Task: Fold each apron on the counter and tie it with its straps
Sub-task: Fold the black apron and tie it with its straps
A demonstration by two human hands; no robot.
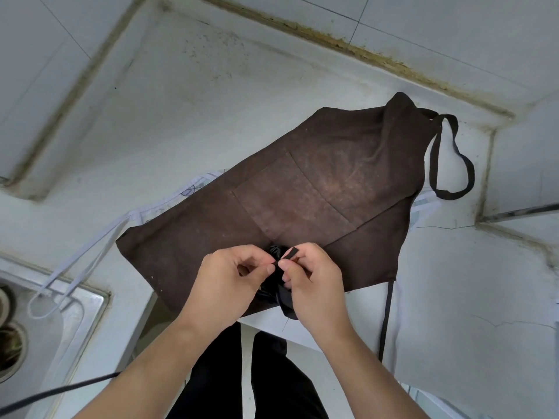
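A brown apron (317,182) lies spread flat on the white counter (187,110), its black neck loop (450,158) at the far right. A white apron (193,184) shows from under its left edge, with white straps (75,276) trailing toward the sink. Over the brown apron's near edge, my left hand (227,276) and my right hand (311,282) both pinch a black strap (289,255) of a small folded black bundle (273,293) held between them. Most of that bundle is hidden by my hands.
A steel sink (36,322) sits at the near left with drain holes. A black waist strap (387,322) hangs over the counter's front edge at the right. A black cable (60,388) crosses the lower left. Tiled walls close the counter's far side.
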